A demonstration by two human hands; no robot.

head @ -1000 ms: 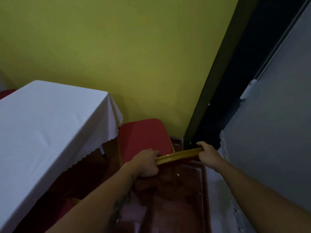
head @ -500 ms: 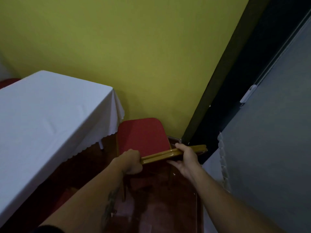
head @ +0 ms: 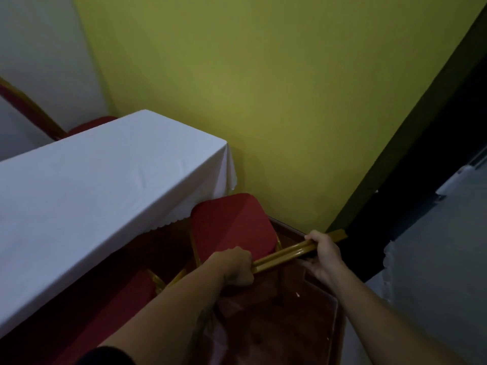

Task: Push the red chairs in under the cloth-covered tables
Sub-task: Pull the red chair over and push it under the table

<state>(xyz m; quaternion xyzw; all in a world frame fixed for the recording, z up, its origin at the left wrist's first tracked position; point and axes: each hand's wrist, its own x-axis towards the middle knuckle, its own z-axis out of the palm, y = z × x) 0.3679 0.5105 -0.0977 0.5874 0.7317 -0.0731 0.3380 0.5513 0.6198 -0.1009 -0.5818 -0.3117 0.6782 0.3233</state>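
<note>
Gold chair-back rail (head: pixel 284 255) gripped by both hands, arms outstretched.

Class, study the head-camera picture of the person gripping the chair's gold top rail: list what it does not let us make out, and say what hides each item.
- Red chair legs: head view, mostly hidden under seat and arms.
- Table legs: head view, covered by the white tablecloth.
- Left hand fingers: curled under the gold rail.
- Far red chair: cut off by the left edge and the table.
- Right hand palm: faces away.
</note>
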